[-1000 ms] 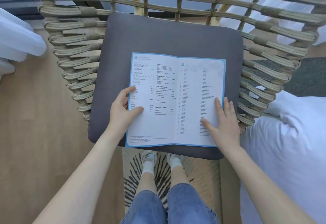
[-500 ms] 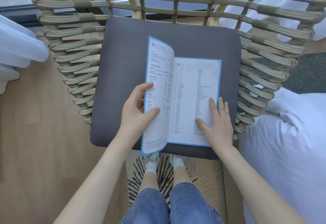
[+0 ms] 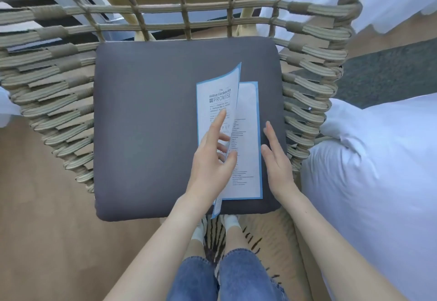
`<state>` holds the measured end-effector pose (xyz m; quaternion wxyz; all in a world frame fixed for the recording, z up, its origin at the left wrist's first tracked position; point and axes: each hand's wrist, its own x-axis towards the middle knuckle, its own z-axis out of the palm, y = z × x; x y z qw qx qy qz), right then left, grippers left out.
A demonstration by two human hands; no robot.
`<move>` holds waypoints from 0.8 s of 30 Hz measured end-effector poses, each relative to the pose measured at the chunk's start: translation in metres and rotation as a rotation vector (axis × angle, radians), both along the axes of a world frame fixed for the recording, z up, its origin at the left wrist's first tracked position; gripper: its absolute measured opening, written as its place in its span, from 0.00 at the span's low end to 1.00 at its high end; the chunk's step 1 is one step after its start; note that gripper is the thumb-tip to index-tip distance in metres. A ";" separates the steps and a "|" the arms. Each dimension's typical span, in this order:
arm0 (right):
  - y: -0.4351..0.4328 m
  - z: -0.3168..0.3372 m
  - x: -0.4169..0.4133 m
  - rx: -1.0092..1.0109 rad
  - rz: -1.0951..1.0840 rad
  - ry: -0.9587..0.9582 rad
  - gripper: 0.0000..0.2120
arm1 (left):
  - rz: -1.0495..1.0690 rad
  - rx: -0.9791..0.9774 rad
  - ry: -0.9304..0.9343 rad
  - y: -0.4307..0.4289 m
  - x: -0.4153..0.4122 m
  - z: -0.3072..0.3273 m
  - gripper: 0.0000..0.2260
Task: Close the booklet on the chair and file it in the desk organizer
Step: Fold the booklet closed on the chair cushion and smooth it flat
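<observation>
A white booklet (image 3: 247,135) with a blue border lies on the right part of the grey seat cushion (image 3: 146,135) of a woven chair. Its left leaf is folded over and hangs partly raised above the right page, cover side up with printed text showing. My left hand (image 3: 212,161) holds that leaf, thumb under its edge and index finger stretched over the cover. My right hand (image 3: 275,158) rests flat on the cushion just beside the booklet's right edge, fingers apart, holding nothing. No desk organizer is in view.
The chair's woven rope back and sides (image 3: 59,101) ring the cushion. White bedding (image 3: 378,182) lies close on the right. A striped rug (image 3: 260,236), my legs and wooden floor (image 3: 35,218) are below the seat.
The left leaf has swung from flat open to folded over the right page, carried by my left hand. My right hand has slid off the page onto the cushion beside it.
</observation>
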<state>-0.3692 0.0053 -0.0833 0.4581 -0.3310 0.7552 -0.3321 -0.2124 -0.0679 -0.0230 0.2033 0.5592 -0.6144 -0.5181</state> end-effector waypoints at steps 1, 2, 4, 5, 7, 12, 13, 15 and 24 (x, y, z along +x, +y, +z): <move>-0.001 0.001 0.000 -0.017 -0.067 -0.064 0.26 | 0.007 0.020 -0.013 0.001 -0.005 -0.005 0.37; -0.002 0.003 0.001 -0.034 -0.132 -0.124 0.26 | 0.009 0.040 -0.028 0.002 -0.010 -0.009 0.36; -0.003 0.005 0.000 -0.068 -0.227 -0.205 0.25 | -0.020 0.051 -0.070 0.004 -0.021 -0.017 0.33; -0.004 0.005 -0.001 -0.081 -0.256 -0.230 0.26 | -0.042 0.049 -0.097 0.005 -0.026 -0.020 0.32; -0.003 0.006 -0.003 -0.101 -0.288 -0.269 0.27 | -0.088 0.047 -0.168 0.006 -0.037 -0.026 0.30; -0.001 0.005 -0.005 -0.130 -0.291 -0.314 0.28 | -0.224 0.049 -0.399 0.008 -0.062 -0.038 0.17; -0.001 0.005 -0.006 -0.131 -0.293 -0.319 0.28 | -0.230 0.047 -0.420 0.009 -0.065 -0.040 0.15; 0.000 0.004 -0.006 -0.131 -0.295 -0.325 0.28 | -0.227 0.042 -0.442 0.010 -0.069 -0.043 0.14; 0.000 0.000 -0.006 -0.146 -0.288 -0.303 0.26 | -0.164 0.013 -0.403 0.018 -0.072 -0.058 0.27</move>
